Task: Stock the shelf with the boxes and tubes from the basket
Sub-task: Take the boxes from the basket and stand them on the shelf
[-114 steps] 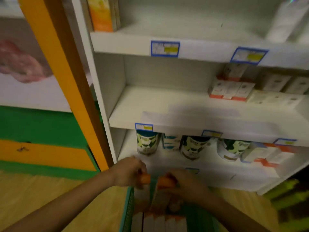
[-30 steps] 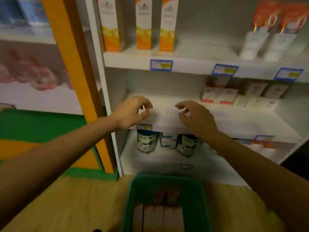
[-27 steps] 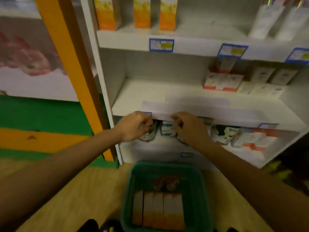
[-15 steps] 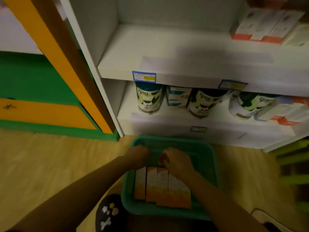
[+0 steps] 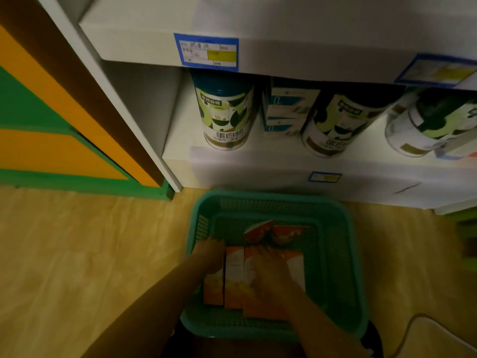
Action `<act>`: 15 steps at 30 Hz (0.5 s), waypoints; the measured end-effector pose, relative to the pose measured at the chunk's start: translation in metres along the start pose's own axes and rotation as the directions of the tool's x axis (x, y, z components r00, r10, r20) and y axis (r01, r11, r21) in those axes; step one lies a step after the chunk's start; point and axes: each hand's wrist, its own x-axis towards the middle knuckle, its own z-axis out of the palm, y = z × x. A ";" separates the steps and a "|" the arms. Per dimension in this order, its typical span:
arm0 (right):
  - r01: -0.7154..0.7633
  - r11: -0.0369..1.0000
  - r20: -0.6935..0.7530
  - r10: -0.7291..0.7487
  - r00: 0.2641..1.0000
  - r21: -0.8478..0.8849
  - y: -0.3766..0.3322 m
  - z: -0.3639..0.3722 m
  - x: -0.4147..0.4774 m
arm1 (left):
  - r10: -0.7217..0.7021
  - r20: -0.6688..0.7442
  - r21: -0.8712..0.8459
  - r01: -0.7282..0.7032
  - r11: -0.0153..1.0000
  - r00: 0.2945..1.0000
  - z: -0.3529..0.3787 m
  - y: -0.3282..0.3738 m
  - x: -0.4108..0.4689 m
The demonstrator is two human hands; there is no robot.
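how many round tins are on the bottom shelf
3. The left tin stands furthest left, the middle tin just right of the blue box, the right tin near the frame edge. More may be hidden behind them or out of frame.

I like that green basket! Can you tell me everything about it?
The basket is teal-green plastic, rectangular with rounded corners, a smooth rim and mesh walls. It sits on the wooden floor before the bottom shelf. Orange-and-white boxes lie in a row inside, tubes behind them. The left hand and right hand reach in at the boxes.
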 end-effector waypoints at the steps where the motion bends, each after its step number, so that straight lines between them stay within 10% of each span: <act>1: -0.005 1.000 -0.013 0.005 1.000 -0.015 0.001 0.002 0.002 | -0.011 -0.002 -0.017 0.011 1.000 1.000 0.002 0.001 0.003; 15: 0.006 0.999 0.064 -0.008 0.998 0.033 -0.005 -0.045 -0.032 | 0.170 0.202 -0.010 -0.172 0.985 0.964 -0.034 -0.014 -0.021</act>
